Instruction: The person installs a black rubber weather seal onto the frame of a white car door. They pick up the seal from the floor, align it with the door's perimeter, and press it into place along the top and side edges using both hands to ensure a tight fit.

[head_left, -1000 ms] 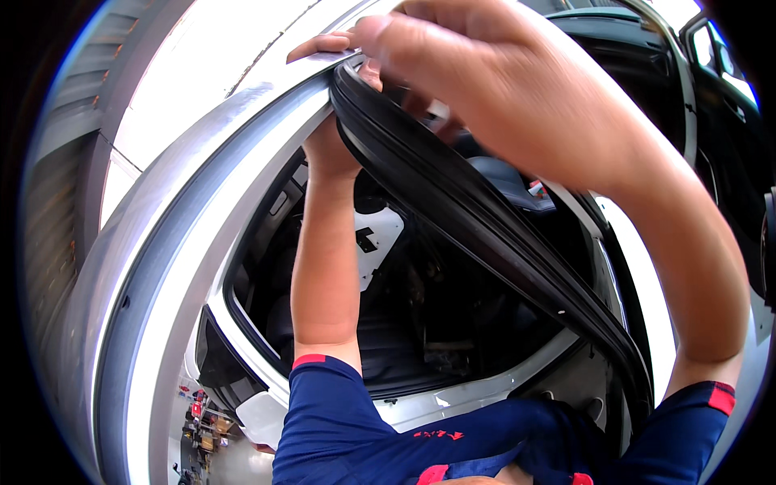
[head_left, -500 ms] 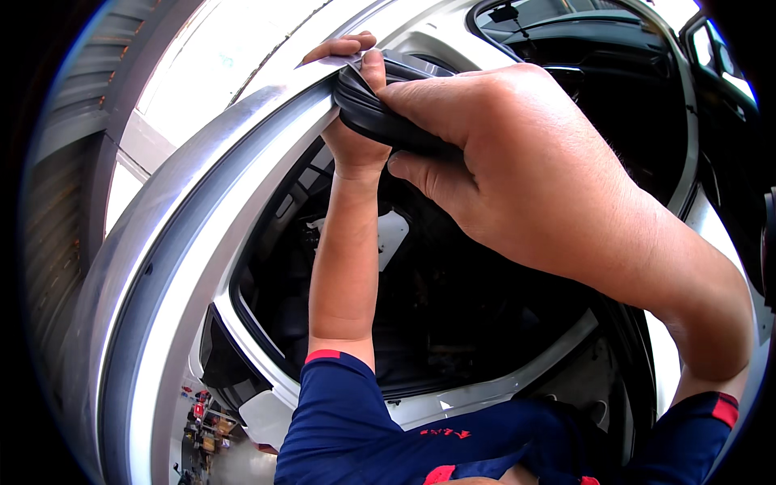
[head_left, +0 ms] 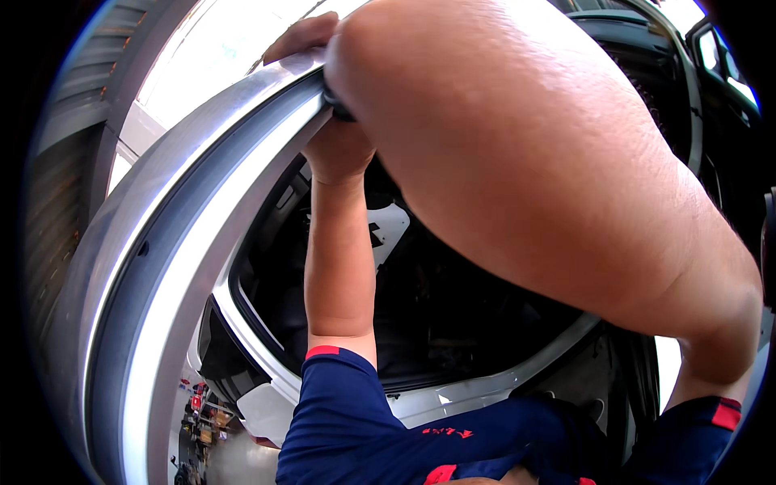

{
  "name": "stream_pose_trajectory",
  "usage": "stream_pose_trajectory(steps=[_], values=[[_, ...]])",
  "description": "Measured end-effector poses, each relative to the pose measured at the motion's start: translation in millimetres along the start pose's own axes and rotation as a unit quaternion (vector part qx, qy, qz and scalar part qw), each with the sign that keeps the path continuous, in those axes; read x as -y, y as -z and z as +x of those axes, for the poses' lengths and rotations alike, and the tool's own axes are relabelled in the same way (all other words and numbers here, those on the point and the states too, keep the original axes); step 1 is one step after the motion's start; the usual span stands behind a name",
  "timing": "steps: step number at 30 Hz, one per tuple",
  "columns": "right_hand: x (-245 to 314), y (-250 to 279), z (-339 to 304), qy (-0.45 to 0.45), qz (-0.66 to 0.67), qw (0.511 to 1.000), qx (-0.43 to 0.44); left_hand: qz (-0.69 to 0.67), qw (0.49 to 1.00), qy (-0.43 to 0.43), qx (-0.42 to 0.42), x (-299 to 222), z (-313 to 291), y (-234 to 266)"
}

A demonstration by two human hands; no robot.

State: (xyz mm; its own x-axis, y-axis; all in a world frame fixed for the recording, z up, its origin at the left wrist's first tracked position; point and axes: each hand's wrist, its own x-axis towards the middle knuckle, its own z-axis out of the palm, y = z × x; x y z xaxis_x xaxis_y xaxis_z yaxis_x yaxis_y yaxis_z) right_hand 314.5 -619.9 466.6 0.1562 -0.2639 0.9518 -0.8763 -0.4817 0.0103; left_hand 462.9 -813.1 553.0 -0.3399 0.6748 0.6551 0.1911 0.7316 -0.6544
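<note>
A white car door frame (head_left: 166, 307) curves up the left side, with a dark grey channel (head_left: 121, 323) along its edge. Near its top, my left hand (head_left: 339, 153) reaches from the inner side and wraps round the frame, fingers showing over the outer edge. My right hand (head_left: 461, 113) looms large across the upper middle, its curled knuckle against the same spot. A bit of black rubber seal strip (head_left: 341, 108) pokes out between the two hands. The right fingertips and most of the strip are hidden behind the hand.
Behind my arms lies the car's dark cabin, with a pale panel (head_left: 390, 230) inside and a white sill (head_left: 453, 398) below. Another door with its mirror (head_left: 719, 52) stands at the upper right. Shelving with small items (head_left: 210, 416) is at the lower left, beyond the frame.
My right hand has moved up and left, nearer the camera, covering the strip that was plainly in its grip. The left hand has shifted slightly left, still round the frame.
</note>
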Motion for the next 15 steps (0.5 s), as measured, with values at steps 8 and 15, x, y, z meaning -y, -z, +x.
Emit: stream_pose_trajectory(steps=[8, 15], values=[[1, 12, 2, -0.017, 0.007, 0.999, 0.032, 0.021, 0.995, 0.088, 0.049, -16, -10, 15], [18, 47, -1, -0.077, 0.042, 0.988, 0.128, -0.191, 0.969, 0.146, 0.061, -10, 6, 12]])
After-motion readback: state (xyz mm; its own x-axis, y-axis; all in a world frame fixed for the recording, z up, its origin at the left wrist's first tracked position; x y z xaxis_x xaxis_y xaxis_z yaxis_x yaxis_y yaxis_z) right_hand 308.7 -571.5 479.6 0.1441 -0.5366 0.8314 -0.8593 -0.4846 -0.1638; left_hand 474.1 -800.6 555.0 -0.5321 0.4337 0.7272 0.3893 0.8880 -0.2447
